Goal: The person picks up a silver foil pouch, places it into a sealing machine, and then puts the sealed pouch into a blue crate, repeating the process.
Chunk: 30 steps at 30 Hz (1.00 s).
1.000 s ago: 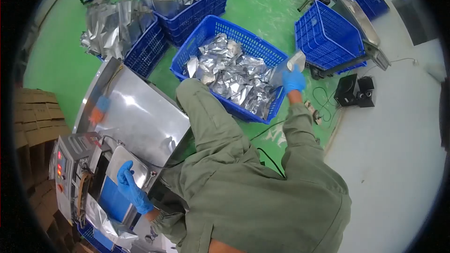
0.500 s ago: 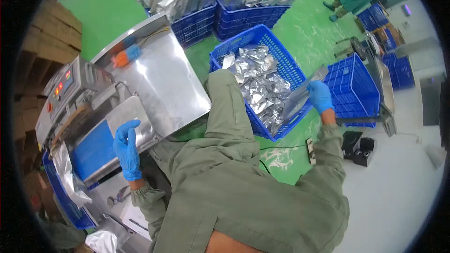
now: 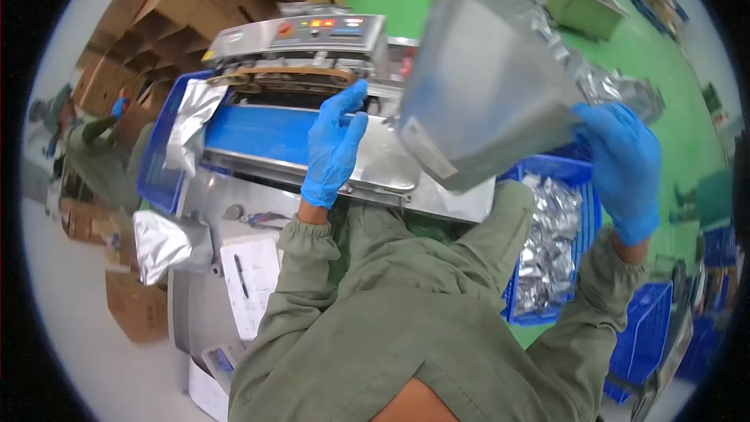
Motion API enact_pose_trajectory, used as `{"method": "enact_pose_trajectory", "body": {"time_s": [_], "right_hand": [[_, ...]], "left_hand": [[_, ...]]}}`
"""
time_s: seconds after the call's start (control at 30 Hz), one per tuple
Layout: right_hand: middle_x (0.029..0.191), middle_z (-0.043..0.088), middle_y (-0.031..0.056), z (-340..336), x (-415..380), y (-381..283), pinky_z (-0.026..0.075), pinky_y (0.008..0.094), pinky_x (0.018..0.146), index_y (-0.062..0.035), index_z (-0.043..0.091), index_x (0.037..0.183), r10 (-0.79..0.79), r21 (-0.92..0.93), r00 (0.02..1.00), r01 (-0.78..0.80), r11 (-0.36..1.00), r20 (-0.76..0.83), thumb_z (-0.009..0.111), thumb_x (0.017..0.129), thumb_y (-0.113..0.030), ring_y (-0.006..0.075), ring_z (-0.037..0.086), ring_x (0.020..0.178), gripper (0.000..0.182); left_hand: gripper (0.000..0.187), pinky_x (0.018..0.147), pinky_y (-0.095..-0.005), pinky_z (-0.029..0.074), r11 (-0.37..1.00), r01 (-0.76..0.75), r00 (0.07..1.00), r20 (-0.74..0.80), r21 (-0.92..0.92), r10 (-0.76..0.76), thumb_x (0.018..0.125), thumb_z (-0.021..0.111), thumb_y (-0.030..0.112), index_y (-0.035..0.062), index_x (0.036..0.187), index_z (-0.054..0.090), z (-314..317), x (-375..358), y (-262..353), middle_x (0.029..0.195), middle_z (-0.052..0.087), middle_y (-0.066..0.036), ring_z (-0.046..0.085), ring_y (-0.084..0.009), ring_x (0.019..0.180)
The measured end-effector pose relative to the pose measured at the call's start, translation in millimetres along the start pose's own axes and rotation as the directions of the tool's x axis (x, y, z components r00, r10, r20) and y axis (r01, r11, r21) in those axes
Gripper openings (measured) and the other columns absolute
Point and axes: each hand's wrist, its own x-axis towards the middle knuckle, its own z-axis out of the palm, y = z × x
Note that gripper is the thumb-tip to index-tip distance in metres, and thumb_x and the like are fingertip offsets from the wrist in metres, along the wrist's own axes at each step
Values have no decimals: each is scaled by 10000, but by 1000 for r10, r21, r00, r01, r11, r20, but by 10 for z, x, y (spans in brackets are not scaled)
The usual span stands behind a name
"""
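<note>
My right hand [image 3: 621, 164], in a blue glove, is closed on the edge of a large silver pouch [image 3: 484, 86] with a white label near its lower left corner. The pouch hangs tilted above the metal work plate [image 3: 461, 199] and hides part of it. My left hand [image 3: 334, 144], also gloved in blue, is raised with thumb and fingers apart and nothing in it. It is over the front edge of the sealing machine [image 3: 312, 35], beside the blue belt [image 3: 258, 133].
A blue crate [image 3: 590, 219] of crumpled silver pouches stands right of my knee. Foil bags [image 3: 187, 125] lie at the left, near papers [image 3: 251, 281] with a pen. Cardboard boxes [image 3: 180, 0] are stacked behind the machine. A person [image 3: 105, 156] is at the far left.
The view has turned left toward the machine. My right hand has lifted the pouch from beside the crate to above the work plate. My left hand stays open near the belt.
</note>
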Motion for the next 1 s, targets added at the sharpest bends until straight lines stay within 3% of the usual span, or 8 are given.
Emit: {"method": "enact_pose_trajectory", "body": {"time_s": [0.2, 0.27, 0.33, 0.4, 0.53, 0.7, 0.97, 1.0], "right_hand": [[801, 589, 76, 1016, 422, -105, 462, 366, 612, -83, 569, 860, -195, 240, 981, 184, 953, 23, 525, 750, -17, 290, 570, 722, 136], [834, 602, 68, 1069, 388, -221, 483, 341, 639, -101, 582, 934, -178, 227, 983, 164, 960, 38, 540, 743, 14, 263, 592, 748, 228], [887, 624, 62, 1195, 280, -350, 497, 309, 665, -102, 588, 990, 151, 508, 987, -107, 855, -47, 569, 740, 54, 213, 619, 777, 295], [922, 638, 64, 1459, 121, -453, 498, 293, 680, -94, 590, 1042, 371, 788, 916, -117, 605, -149, 619, 730, 53, 172, 627, 790, 346], [861, 652, 67, 1880, -200, -506, 477, 320, 686, -77, 656, 942, 386, 661, 911, -199, 723, -148, 758, 679, -152, 208, 605, 764, 292], [733, 598, 81, 2041, -205, -479, 434, 314, 580, -67, 618, 800, 334, 572, 905, -133, 809, -262, 720, 691, -46, 229, 547, 631, 150], [724, 590, 118, 2162, -361, -467, 452, 328, 602, -40, 634, 788, 627, 732, 768, -352, 583, -129, 608, 760, -33, 256, 569, 636, 38], [713, 604, 98, 2208, -385, -395, 455, 313, 607, -27, 641, 772, 616, 726, 779, -356, 588, -117, 581, 785, -27, 211, 575, 631, 61]], "left_hand": [[337, 841, -277, 427, 970, -67, 946, -295, 234, 136, 936, 462, 173, 34, 1240, 501, -304, -57, -351, 1137, 560, -75, 522, -137, 997], [170, 662, -234, 404, 976, 200, 917, -334, -89, -218, 920, 476, 122, 28, 1012, 583, -296, -116, -393, 873, 550, 0, 473, -75, 766], [93, 599, -232, 356, 966, 177, 897, -374, -188, -237, 907, 489, 96, 34, 890, 555, -279, -136, -457, 794, 484, 29, 408, -64, 704], [160, 535, -230, 315, 929, 170, 860, -412, -328, -302, 901, 509, 94, 43, 750, 525, -175, -109, -641, 708, 426, 58, 350, -54, 641], [262, 539, -229, 346, 922, 144, 812, -489, -360, -318, 930, 518, 190, 40, 716, 535, -124, -98, -833, 692, 465, 55, 379, -56, 643], [297, 580, -221, 359, 975, 57, 852, -498, -215, -160, 951, 490, 232, 14, 760, 551, -73, 32, -403, 701, 492, 49, 390, -46, 665], [266, 720, -240, 436, 919, 196, 816, -463, -341, -346, 940, 492, 187, -22, 1036, 625, -120, 321, -471, 888, 610, -35, 531, -117, 806], [183, 575, -244, 404, 923, 167, 823, -466, -346, -323, 894, 528, 140, 16, 904, 663, -102, 383, -561, 706, 538, 21, 480, -79, 649]]}}
